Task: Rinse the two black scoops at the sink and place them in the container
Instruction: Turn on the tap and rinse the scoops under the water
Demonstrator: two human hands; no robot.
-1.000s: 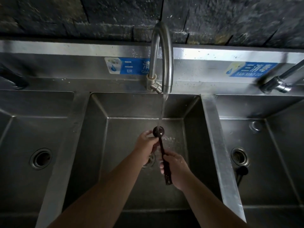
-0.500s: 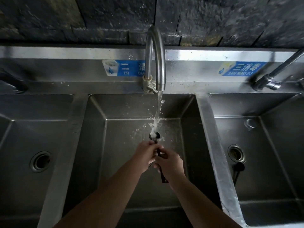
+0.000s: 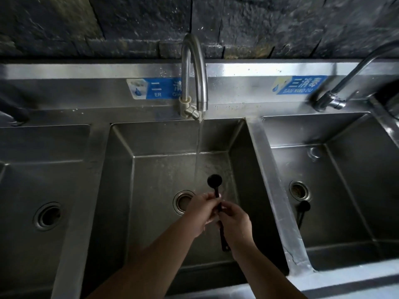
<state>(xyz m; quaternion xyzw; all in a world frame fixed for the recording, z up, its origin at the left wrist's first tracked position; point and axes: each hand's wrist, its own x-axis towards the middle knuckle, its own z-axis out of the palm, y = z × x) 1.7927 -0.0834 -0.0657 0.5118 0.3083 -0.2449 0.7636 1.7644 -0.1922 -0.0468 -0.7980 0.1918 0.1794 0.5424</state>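
Note:
Over the middle basin (image 3: 164, 147) both hands hold one black scoop (image 3: 214, 181) by its long handle. Its round bowl points away from me, just right of the water stream falling from the curved faucet (image 3: 194, 72). My left hand (image 3: 203, 210) pinches the upper handle, and my right hand (image 3: 234, 221) grips it lower down; the handle's end sticks out below the right hand. A second black scoop (image 3: 303, 209) lies in the right basin beside its drain (image 3: 299, 189). No container is in view.
Three steel basins sit side by side, each with a drain; the middle drain (image 3: 183, 201) is left of my hands. A second faucet (image 3: 336, 91) stands at the back right. Blue labels are stuck on the splashback under a dark stone wall.
The scoop's bowl has come out of the water stream to its right, and the splashing has stopped. Both hands stay on the handle, shifted slightly right.

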